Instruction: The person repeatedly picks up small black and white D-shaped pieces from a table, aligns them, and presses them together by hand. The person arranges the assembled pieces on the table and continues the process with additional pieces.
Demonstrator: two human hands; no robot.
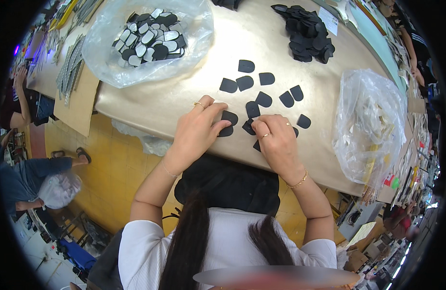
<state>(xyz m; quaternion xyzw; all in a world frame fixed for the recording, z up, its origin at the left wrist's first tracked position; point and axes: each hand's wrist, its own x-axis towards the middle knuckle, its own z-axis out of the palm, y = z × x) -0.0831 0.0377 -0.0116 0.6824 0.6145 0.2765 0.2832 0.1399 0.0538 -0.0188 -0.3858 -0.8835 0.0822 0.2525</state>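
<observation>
Small black patches, each straight on one end and rounded on the other, lie scattered on the table. My left hand (197, 126) closes thumb and forefinger on one black patch (229, 117); a second patch (226, 131) sits just beneath its thumb. My right hand (277, 141) pinches at another black patch (248, 127), its fingertips hiding part of it. Above that one rests an overlapping patch (252, 109). Under and beside the right hand, more patches are partly covered. Farther off are several loose ones, such as a patch (246, 66).
A clear plastic bag (196, 38) at the far left holds many black and silver-grey pieces. A heap of black patches (307, 34) lies at the far right. On the right sits a crumpled clear bag (372, 125). The tan table (150, 108) curves before me; other people are nearby.
</observation>
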